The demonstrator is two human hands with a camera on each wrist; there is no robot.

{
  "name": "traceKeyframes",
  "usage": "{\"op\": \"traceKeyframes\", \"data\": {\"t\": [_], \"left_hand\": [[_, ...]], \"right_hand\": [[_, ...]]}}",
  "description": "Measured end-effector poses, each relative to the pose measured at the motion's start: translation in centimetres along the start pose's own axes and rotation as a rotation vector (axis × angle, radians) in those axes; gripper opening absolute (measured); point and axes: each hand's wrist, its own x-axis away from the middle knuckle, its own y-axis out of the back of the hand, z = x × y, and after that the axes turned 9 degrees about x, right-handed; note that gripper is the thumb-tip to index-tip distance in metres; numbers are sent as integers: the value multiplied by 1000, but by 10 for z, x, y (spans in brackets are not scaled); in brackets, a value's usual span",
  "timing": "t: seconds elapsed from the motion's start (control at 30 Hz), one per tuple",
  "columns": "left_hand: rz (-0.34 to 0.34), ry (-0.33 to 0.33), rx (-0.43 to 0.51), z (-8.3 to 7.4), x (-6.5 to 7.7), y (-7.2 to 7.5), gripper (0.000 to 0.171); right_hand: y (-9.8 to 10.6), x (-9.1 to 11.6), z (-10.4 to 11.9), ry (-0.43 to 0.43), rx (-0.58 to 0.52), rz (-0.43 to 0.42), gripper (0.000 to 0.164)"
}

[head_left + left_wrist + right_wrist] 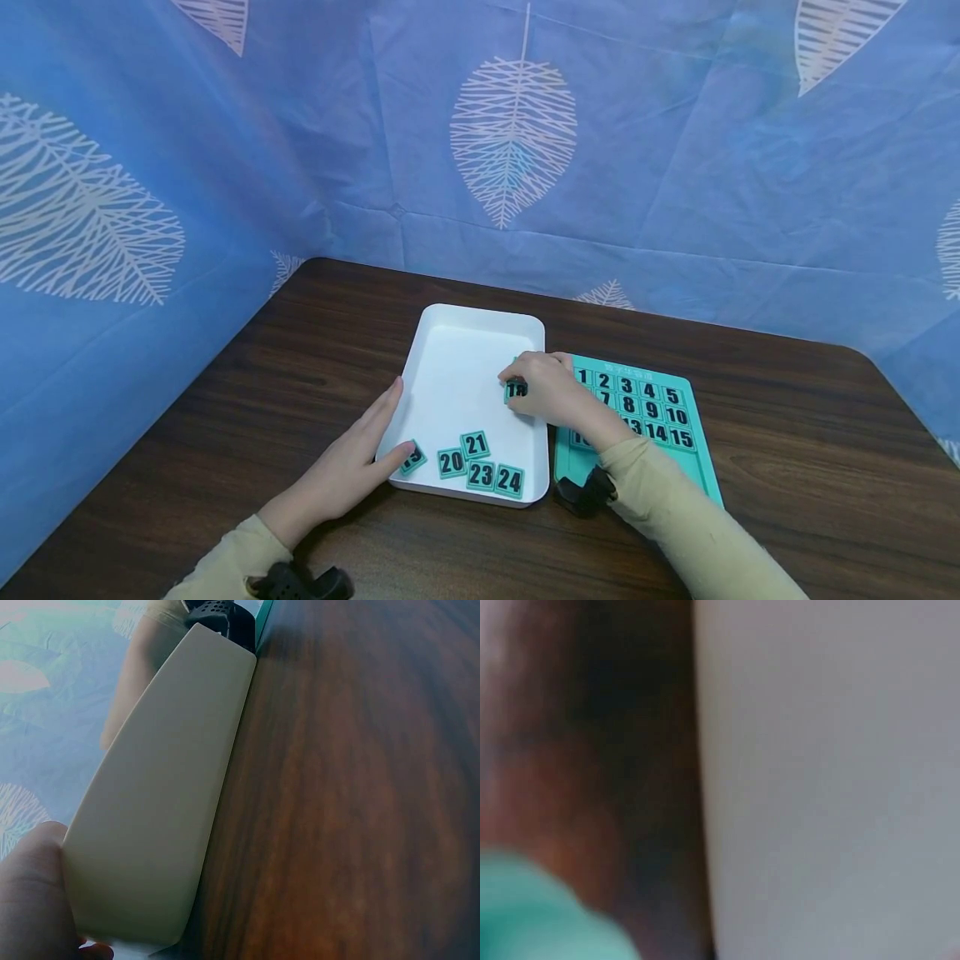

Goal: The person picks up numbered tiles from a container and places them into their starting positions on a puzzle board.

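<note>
My right hand [546, 386] reaches over the right wall of a white tray [465, 350] and pinches a teal number tile [516, 390], which seems to read 18. The left hand [345, 467] holds the tray's near left corner, fingers along its outside and thumb [34, 877] over the rim. By that thumb's tip lies a partly covered tile [414, 460] ending in 9. Tiles 20 [452, 462], 21 [475, 445], 23 [481, 475] and 24 [509, 481] lie loose near the tray's front. The right wrist view is blurred and hides the fingers.
Right of the tray, a teal number board [705, 467] carries rows of numbered tiles, partly covered by my right forearm. Both stand on a dark wooden table [795, 433]. A blue leaf-patterned cloth [660, 150] hangs behind and to the left.
</note>
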Motion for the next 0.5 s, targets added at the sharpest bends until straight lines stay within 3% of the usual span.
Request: {"op": "traceKeyframes", "data": {"t": [0.2, 0.5], "left_hand": [[2, -2, 4, -1, 0, 0, 78], [-1, -2, 1, 0, 1, 0, 78]], "right_hand": [[20, 13, 2, 49, -4, -92, 33], [39, 46, -10, 6, -13, -85, 35]]}}
